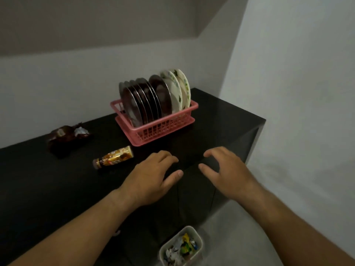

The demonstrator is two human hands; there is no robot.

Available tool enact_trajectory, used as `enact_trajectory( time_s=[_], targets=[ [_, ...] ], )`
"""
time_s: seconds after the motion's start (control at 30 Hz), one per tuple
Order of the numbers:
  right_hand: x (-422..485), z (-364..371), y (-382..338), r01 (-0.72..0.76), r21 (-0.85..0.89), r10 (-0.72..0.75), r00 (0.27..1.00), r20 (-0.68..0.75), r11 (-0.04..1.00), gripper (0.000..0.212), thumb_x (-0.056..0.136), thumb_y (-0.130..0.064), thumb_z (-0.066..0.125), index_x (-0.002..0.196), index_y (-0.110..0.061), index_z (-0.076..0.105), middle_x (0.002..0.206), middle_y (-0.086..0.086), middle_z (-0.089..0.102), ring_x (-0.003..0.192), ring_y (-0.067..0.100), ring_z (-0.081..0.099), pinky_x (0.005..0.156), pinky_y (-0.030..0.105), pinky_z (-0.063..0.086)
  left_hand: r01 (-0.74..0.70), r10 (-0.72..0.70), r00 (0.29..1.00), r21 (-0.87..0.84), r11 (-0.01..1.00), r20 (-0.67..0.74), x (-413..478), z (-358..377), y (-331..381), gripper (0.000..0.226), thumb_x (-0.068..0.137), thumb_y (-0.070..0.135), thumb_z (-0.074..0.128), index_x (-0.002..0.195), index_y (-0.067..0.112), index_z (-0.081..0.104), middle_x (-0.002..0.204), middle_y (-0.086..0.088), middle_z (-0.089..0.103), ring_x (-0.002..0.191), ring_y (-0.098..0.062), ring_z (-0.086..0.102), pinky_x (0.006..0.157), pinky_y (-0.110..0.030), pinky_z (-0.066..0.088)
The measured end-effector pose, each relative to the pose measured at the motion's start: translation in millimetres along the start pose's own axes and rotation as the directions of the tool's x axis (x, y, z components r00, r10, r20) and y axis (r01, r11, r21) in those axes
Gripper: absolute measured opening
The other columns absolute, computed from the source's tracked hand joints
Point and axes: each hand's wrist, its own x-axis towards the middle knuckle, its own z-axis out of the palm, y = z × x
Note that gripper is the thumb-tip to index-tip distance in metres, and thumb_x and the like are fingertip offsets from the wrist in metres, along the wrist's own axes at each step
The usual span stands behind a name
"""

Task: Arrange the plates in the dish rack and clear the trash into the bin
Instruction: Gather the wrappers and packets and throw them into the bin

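A pink dish rack [169, 124] stands on the black counter [38, 179] and holds several steel plates [142, 100] and white floral plates [177, 89] on edge. A small brown bottle with a gold label [113, 157] lies on its side in front of the rack. Further left lies a crumpled brown wrapper [67, 135]. My left hand [153, 175] and my right hand [224, 169] hover over the counter's front edge, fingers loosely spread, both empty. A white bin [199, 239] on the floor below holds several wrappers.
White walls close in behind the counter and on the right. The counter ends at its right corner just past the rack, with grey floor beyond and below.
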Motion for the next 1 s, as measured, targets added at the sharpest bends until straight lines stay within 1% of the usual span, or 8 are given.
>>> enact_trajectory(
  time_s=[0.1,0.3,0.47,0.63,0.77,0.87,0.93,1.0],
  targets=[
    [14.2,11.3,-30.6,0.032,0.006,-0.032,0.999,0.016,0.999,0.037,0.093,-0.048,0.058,0.124,-0.028,0.057,0.122,-0.013,0.051,0.113,0.004,0.048,0.090,0.022,0.042,0.040,-0.040,0.999,-0.008,0.999,-0.036,-17.0,-12.9,-24.9,0.050,0.093,0.061,0.040,0.136,0.036,0.042,0.137,0.017,0.040,0.120,0.002,0.041,0.099,-0.028,0.045],
    [48.3,48.7,-89.1,0.078,-0.001,-0.078,0.995,0.066,0.997,0.040,0.093,-0.046,0.059,0.128,-0.028,0.054,0.127,-0.012,0.051,0.117,0.005,0.048,0.097,0.029,0.046,0.069,-0.073,0.988,-0.031,0.997,-0.138,-31.6,-36.6,-95.4,0.047,0.092,0.062,0.040,0.130,0.035,0.048,0.129,0.018,0.045,0.114,0.002,0.045,0.095,-0.026,0.047],
    [88.4,89.1,-138.3,0.069,-0.003,-0.069,0.996,0.052,0.998,0.035,0.091,-0.044,0.062,0.122,-0.029,0.057,0.122,-0.014,0.053,0.110,0.003,0.050,0.095,0.028,0.048,0.062,-0.065,0.994,-0.035,0.997,-0.091,-36.9,-57.0,-166.3,0.045,0.092,0.061,0.038,0.128,0.036,0.049,0.124,0.020,0.043,0.106,0.001,0.045,0.090,-0.028,0.049],
    [132.7,144.8,-196.9,0.135,-0.062,-0.119,0.971,0.208,0.989,0.024,0.092,-0.043,0.061,0.114,-0.033,0.058,0.110,-0.018,0.049,0.102,0.001,0.048,0.091,0.026,0.047,0.094,-0.098,0.993,-0.053,0.994,-0.073,-46.1,-67.2,-248.6,0.049,0.093,0.063,0.036,0.130,0.034,0.048,0.126,0.018,0.044,0.108,0.000,0.046,0.090,-0.027,0.050],
    [161.0,192.6,-216.1,0.170,-0.188,-0.086,0.917,0.388,0.967,0.042,0.091,-0.040,0.063,0.130,-0.032,0.052,0.130,-0.011,0.044,0.120,0.008,0.042,0.103,0.033,0.043,0.123,-0.124,0.992,-0.057,0.991,-0.023,-54.2,-73.8,-300.9,0.049,0.093,0.062,0.037,0.132,0.033,0.047,0.132,0.016,0.043,0.115,0.001,0.043,0.095,-0.029,0.048],
    [183.1,226.1,-215.2,0.230,-0.365,-0.043,0.889,0.455,0.902,0.067,0.090,-0.042,0.064,0.149,-0.033,0.032,0.158,0.000,0.022,0.145,0.023,0.022,0.119,0.046,0.025,0.150,-0.150,0.989,-0.052,0.987,0.005,-49.4,-78.8,-334.9,0.049,0.094,0.060,0.039,0.132,0.032,0.047,0.133,0.014,0.043,0.116,-0.001,0.043,0.096,-0.029,0.046],
    [197.0,243.2,-213.0,0.216,-0.421,0.015,0.876,0.482,0.881,0.078,0.090,-0.044,0.063,0.153,-0.035,0.020,0.162,0.000,0.010,0.149,0.028,0.010,0.121,0.054,0.014,0.167,-0.167,0.986,-0.037,0.985,0.010,-42.0,-81.4,-355.7,0.050,0.094,0.060,0.039,0.133,0.030,0.047,0.134,0.012,0.043,0.118,-0.003,0.043,0.097,-0.030,0.045],
    [206.9,259.5,-209.2,0.219,-0.460,0.061,0.853,0.519,0.860,0.075,0.091,-0.048,0.059,0.153,-0.036,0.018,0.160,0.003,0.019,0.147,0.030,0.018,0.119,0.058,0.014,0.205,-0.205,0.979,-0.029,0.978,-0.004,-32.1,-85.3,-378.0,0.050,0.094,0.059,0.040,0.133,0.028,0.049,0.134,0.009,0.045,0.120,-0.007,0.045,0.099,-0.033,0.045]
  ],
)
